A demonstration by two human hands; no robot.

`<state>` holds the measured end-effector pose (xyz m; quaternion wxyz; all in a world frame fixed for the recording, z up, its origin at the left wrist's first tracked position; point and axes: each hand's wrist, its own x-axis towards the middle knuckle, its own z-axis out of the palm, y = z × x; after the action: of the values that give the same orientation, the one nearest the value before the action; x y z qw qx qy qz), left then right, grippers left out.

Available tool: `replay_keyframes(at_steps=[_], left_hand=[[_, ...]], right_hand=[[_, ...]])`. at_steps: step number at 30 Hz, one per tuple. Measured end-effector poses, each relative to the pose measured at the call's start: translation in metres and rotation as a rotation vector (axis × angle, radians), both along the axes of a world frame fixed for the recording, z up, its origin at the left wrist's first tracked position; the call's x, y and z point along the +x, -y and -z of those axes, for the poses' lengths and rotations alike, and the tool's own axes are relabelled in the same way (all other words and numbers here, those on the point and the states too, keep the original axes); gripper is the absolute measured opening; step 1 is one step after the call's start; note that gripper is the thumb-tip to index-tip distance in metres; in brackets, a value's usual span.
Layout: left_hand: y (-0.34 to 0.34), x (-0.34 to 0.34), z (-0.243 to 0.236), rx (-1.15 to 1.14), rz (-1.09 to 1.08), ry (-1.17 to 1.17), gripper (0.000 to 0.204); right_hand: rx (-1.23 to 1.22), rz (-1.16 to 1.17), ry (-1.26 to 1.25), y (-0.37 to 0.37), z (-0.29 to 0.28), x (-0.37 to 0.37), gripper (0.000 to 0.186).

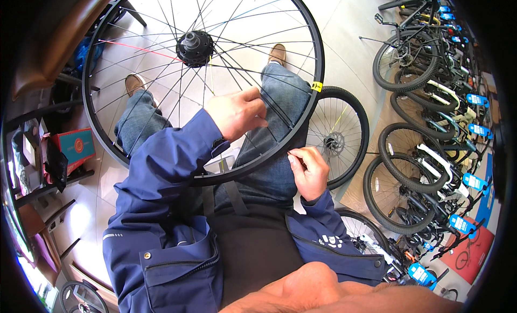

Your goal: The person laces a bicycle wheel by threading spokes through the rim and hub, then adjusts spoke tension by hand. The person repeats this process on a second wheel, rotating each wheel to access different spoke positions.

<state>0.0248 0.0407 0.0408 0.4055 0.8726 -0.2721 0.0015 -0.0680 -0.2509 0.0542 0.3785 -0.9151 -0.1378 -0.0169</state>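
A large bicycle wheel lies across my lap, with a black rim (319, 54), a black hub (195, 50) and many thin dark spokes. One spoke is red (141, 52), and a yellow sticker (316, 87) marks the rim on the right. My left hand (237, 112) is over the spokes inside the rim, its fingers curled and pinched on a spoke that runs toward the rim's lower right. Just outside the rim, my right hand (309, 170) is closed, thumb against forefinger. A tiny dark bit shows at its fingertips, too small to name.
Another wheel with a tyre (362, 127) stands beside my right leg. Rows of bicycles (401, 186) with blue tags fill the right side. To the left are a red and teal box (75, 147) and a dark rack (43, 192). A brown seat (59, 38) is at upper left.
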Motion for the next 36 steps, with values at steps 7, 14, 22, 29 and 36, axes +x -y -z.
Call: replay_keyframes(at_steps=[7,14,22,29,36], left_hand=[[0.0057,-0.0022,0.0057,0.025,-0.061,0.026,0.022],[0.0056,-0.0011,0.0052,0.028,-0.051,-0.006,0.024],[0.0064,-0.0009,0.0080,0.019,-0.062,0.018,0.024],[0.0058,-0.0013,0.0081,0.001,-0.058,0.045,0.025],[0.0047,-0.0007,0.0073,-0.005,-0.050,0.029,0.025]], right_hand=[[0.031,0.032,-0.035,-0.0011,0.0037,-0.0009,0.010],[0.024,0.031,0.065,-0.0062,0.0091,-0.0012,0.013],[0.036,0.059,0.009,-0.0097,0.0051,-0.0018,0.012],[0.057,0.063,-0.025,-0.0104,0.0034,-0.0012,0.010],[0.076,0.071,-0.048,-0.0095,0.0040,-0.0018,0.009]])
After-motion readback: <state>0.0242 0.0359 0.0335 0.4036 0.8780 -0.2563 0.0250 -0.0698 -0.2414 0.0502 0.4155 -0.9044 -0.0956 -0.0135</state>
